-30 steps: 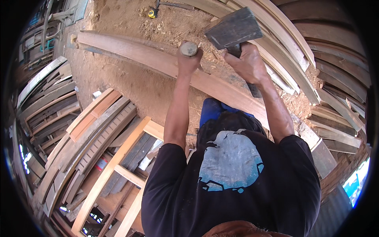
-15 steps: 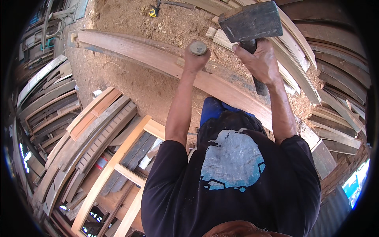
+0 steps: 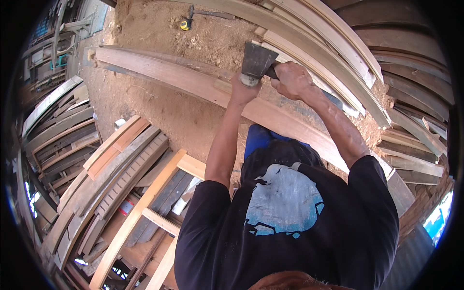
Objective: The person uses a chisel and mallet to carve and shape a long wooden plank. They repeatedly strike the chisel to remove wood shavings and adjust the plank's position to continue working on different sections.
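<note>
My left hand [image 3: 243, 93] is closed round the upright handle of a chisel [image 3: 249, 81]; only its pale, round butt shows, and the blade is hidden below my fist. Under it lies a long reddish-brown plank [image 3: 179, 82], running from the far left toward my right side. My right hand [image 3: 294, 81] grips the handle of a dark, blocky mallet [image 3: 258, 58]. The mallet head is right at the chisel's butt and appears to touch it. Both forearms reach forward over the plank.
A yellow tape measure [image 3: 184, 25] and a hammer [image 3: 212, 13] lie on the sawdust-covered ground. Long boards [image 3: 333, 43] are stacked at the right. Curved-looking timbers [image 3: 111, 169] pile up at the left, beside a pale wooden frame [image 3: 137, 217].
The mallet has swung left and down from a raised place at the right onto the chisel's butt. My left hand keeps its hold, a little lower in the picture.
</note>
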Motion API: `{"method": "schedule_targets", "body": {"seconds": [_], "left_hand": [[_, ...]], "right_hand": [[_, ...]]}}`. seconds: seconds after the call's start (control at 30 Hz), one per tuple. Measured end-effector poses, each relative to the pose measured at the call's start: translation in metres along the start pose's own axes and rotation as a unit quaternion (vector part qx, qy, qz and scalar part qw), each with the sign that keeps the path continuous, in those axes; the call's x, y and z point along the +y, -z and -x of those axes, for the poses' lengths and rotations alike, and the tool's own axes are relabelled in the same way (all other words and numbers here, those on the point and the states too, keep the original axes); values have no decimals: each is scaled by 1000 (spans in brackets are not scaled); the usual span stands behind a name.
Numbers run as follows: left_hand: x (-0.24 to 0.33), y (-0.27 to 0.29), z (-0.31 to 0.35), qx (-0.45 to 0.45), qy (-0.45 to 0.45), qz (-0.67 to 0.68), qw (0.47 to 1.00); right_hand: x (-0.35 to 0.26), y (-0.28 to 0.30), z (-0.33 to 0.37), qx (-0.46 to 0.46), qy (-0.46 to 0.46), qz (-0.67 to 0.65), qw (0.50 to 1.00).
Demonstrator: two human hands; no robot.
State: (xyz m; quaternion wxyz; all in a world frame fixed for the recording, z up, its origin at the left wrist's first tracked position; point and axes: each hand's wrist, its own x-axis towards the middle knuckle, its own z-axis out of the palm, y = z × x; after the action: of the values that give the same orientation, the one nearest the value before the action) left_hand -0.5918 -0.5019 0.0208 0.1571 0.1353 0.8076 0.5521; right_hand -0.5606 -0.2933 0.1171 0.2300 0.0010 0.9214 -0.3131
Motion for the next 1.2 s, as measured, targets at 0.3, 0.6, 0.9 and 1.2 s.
{"method": "schedule_targets", "body": {"seconds": [0.3, 0.6, 0.9, 1.2], "left_hand": [[-14, 19, -22, 101, 21, 44, 994], [-1, 12, -22, 63, 47, 90, 993], [20, 10, -17, 58, 4, 6, 998], [10, 9, -16, 56, -6, 0, 998]], "right_hand": [[-17, 27, 31, 66, -76, -255, 962], [-28, 48, 44, 131, -67, -303, 941], [-25, 52, 47, 170, -22, -305, 937], [-28, 56, 50, 171, -22, -331, 928]]}}
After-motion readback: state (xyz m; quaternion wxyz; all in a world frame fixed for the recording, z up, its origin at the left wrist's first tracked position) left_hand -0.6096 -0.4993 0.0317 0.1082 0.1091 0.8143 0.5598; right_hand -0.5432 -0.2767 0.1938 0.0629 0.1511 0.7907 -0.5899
